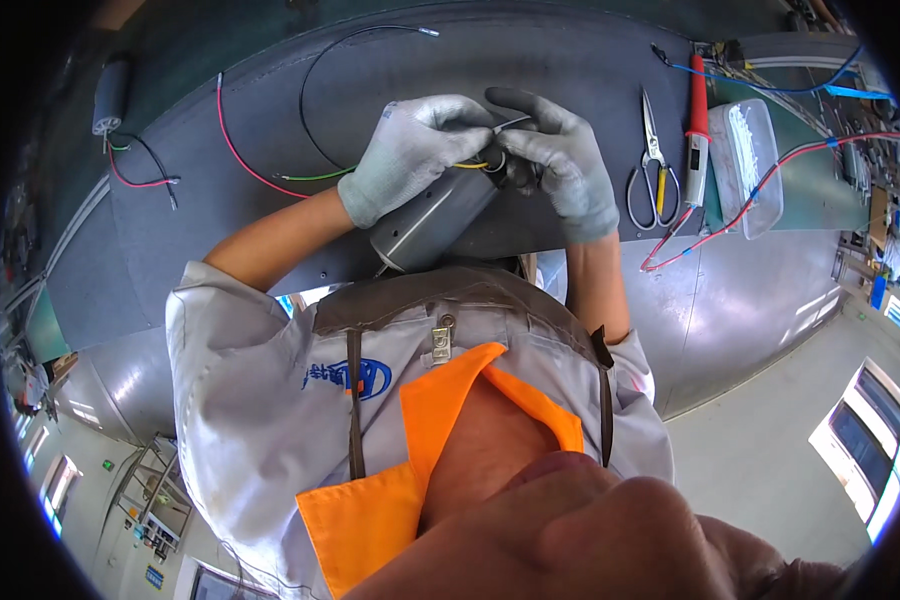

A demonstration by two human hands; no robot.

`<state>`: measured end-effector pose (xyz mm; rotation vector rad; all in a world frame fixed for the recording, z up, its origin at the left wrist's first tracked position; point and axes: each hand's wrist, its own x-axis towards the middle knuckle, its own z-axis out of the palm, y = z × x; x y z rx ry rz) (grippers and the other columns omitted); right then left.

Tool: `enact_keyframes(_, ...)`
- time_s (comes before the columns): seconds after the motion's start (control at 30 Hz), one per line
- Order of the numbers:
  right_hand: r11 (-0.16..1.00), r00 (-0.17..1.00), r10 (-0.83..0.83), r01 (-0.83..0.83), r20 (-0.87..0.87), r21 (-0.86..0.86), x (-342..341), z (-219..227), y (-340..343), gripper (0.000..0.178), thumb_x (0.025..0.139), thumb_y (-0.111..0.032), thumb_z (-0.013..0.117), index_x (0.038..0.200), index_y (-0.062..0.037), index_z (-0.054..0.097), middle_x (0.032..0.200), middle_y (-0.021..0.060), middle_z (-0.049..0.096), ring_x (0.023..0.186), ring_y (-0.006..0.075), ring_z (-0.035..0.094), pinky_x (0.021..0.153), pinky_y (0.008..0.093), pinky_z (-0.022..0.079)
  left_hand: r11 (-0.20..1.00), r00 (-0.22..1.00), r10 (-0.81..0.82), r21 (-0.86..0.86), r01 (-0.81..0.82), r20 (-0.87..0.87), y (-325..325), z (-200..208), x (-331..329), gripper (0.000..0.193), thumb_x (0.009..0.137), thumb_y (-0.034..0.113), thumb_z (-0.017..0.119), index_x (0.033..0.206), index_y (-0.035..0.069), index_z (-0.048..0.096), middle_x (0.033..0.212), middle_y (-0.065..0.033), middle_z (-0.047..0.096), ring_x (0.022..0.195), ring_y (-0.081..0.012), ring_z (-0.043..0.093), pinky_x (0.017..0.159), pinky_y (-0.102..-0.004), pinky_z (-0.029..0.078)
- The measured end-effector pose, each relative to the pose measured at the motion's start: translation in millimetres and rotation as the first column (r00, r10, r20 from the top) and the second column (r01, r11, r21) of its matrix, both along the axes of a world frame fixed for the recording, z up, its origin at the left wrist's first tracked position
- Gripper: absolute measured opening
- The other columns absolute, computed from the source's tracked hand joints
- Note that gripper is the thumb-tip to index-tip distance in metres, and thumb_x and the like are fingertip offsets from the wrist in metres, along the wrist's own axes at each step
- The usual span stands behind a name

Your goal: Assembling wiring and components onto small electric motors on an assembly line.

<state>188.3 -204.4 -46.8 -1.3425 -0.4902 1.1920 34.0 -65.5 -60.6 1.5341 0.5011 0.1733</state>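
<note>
In front of my chest a grey metal cylinder, which looks like a motor (433, 228), lies tilted at the bench's near edge, its upper end between my hands. My gloved left hand (407, 150) is closed, fingertips pinched at one end of a thin white cable tie (511, 123). The other end of the tie meets the curled fingers of my gloved right hand (562, 158), whose fingertips are dark. A yellow wire (470, 165) comes out by the cylinder's end, below my left fingertips. Fingers partly hide that end and the grip on the tie.
Red (232, 145), green (315, 177) and black (303, 95) wires spread leftward. Another cylinder with wires (112, 98) stands far left. At right are scissors (652, 150), a red-handled tool (698, 110) with a red cable, and a clear tray (760, 205) of white strips.
</note>
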Motion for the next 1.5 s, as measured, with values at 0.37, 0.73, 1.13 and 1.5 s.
enact_keyframes(0.37, 0.901, 0.948, -0.304, 0.317, -0.090, 0.297, -30, -27, -19, 0.048, 0.093, -0.008, 0.065, 0.138, 0.0059, 0.052, 0.090, 0.0076, 0.070, 0.067, 0.0083, 0.061, 0.057, 0.0229, 0.048, 0.987, 0.996, 0.028, 0.158, -0.014, -0.088, -3, 5, 1, 0.020, 0.094, 0.011, 0.066, 0.106, -0.005, 0.069, 0.094, -0.0037, 0.070, 0.086, -0.0063, 0.061, 0.078, -0.0235, 0.052)
enact_keyframes(0.73, 0.996, 1.000, -0.001, -0.001, 0.028, 0.088, -9, -3, -12, 0.045, 0.091, -0.006, 0.066, 0.134, 0.0054, 0.057, 0.086, 0.0052, 0.070, 0.066, 0.0059, 0.060, 0.055, 0.0215, 0.047, 0.961, 0.998, 0.021, 0.275, -0.034, 0.052, -7, 1, 2, 0.019, 0.088, 0.013, 0.067, 0.099, -0.002, 0.071, 0.091, -0.0161, 0.072, 0.083, -0.0225, 0.072, 0.076, -0.0320, 0.055)
enact_keyframes(1.13, 0.980, 0.454, -0.196, 0.065, 0.869, 0.188, -16, -10, -20, 0.016, 0.083, -0.002, 0.071, 0.098, 0.0018, 0.073, 0.090, 0.0133, 0.072, 0.077, 0.0201, 0.068, 0.069, 0.0316, 0.053, 0.877, 0.980, 0.063, 0.458, -0.145, 0.190, -23, 1, -9, 0.029, 0.091, 0.002, 0.065, 0.119, -0.002, 0.066, 0.093, -0.0046, 0.068, 0.084, -0.0087, 0.062, 0.077, -0.0243, 0.052)
enact_keyframes(1.5, 0.962, 0.481, -0.256, 0.213, 0.838, 0.172, 27, -54, 3, 0.009, 0.076, -0.002, 0.069, 0.083, 0.0025, 0.073, 0.081, 0.0141, 0.071, 0.071, 0.0237, 0.067, 0.067, 0.0338, 0.053, 0.900, 0.978, 0.203, 0.383, -0.208, 0.054, -34, -3, -18, 0.022, 0.090, 0.003, 0.066, 0.112, 0.003, 0.067, 0.094, -0.0062, 0.068, 0.079, -0.0109, 0.061, 0.075, -0.0246, 0.050)
